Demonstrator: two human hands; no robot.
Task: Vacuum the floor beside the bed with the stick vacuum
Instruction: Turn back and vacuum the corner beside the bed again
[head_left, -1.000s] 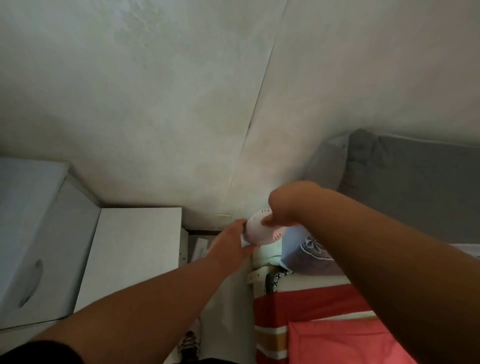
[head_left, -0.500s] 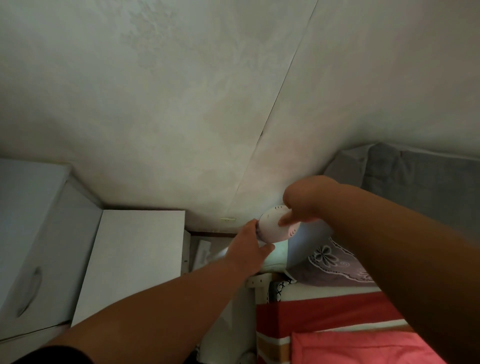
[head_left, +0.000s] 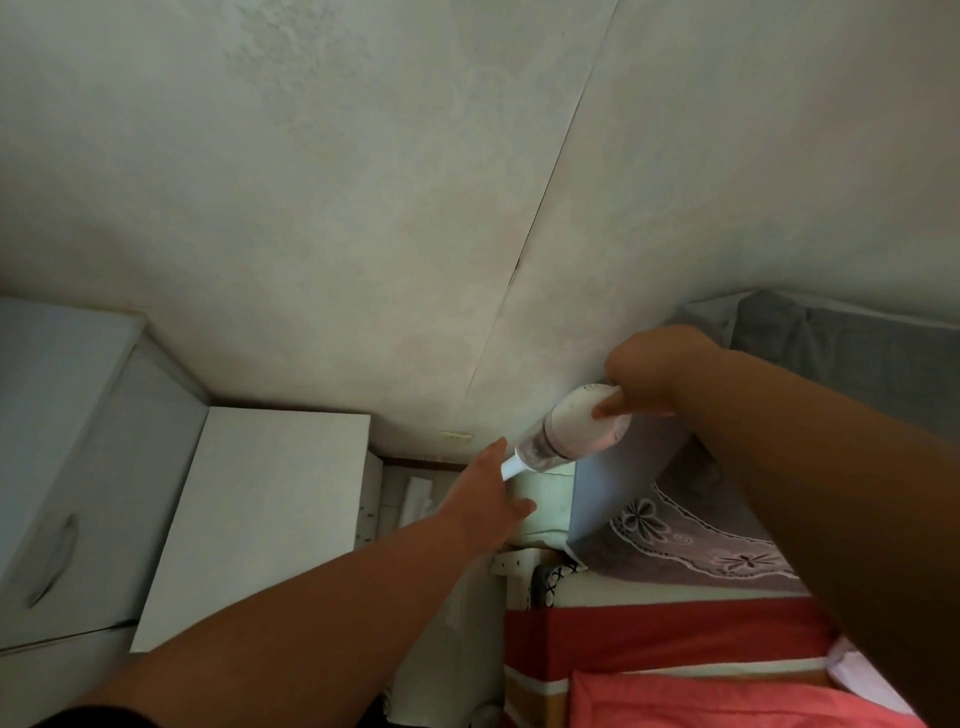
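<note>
The stick vacuum (head_left: 574, 435) is held in the air near the wall, above the head corner of the bed (head_left: 675, 639), and its long axis slopes from the upper right down to the lower left. The right hand (head_left: 652, 376) grips its thick upper end, and the left hand (head_left: 488, 501), fingers loose, touches the thin white lower end, holding nothing. I count one vacuum and two hands.

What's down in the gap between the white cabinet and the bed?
In the head view, between the white cabinet and the bed: the left hand, and something pale on the floor.
</note>
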